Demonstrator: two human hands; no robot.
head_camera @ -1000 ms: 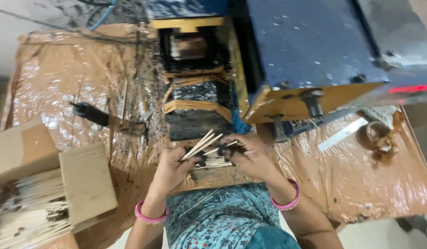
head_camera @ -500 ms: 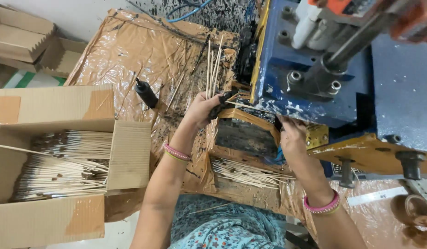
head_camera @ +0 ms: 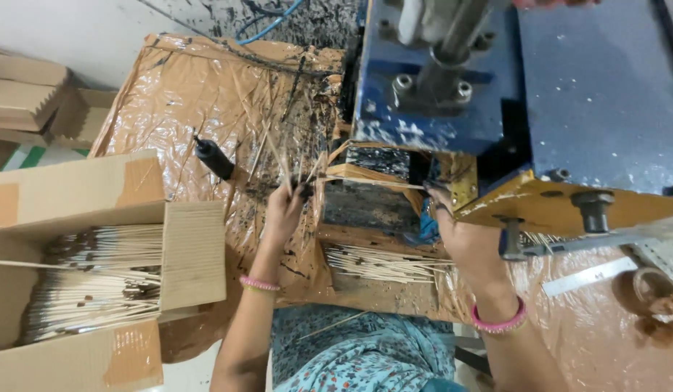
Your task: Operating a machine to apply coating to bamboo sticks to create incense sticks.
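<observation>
My left hand (head_camera: 284, 212) is raised over the brown plastic sheet (head_camera: 184, 94) and grips a small bunch of thin bamboo sticks (head_camera: 282, 161) that fan upward from the fingers. My right hand (head_camera: 463, 236) rests at the mouth of the blue and yellow machine (head_camera: 525, 109), fingers against its dark feed slot (head_camera: 369, 199); whether it holds anything I cannot tell. A loose pile of pale sticks (head_camera: 383, 263) lies on the wooden ledge between my hands. Pink bangles circle both wrists.
An open cardboard box (head_camera: 96, 268) filled with several sticks stands at the left. Folded cartons (head_camera: 31, 94) are stacked at the far left. A black handled tool (head_camera: 214, 158) lies on the plastic. A metal ruler (head_camera: 587, 276) and a tape roll (head_camera: 652, 290) sit at the right.
My view has swung left and nearer to the machine. My left hand lifted the bunch of sticks off the ledge and now holds it lower, while my right hand moved to the feed slot.
</observation>
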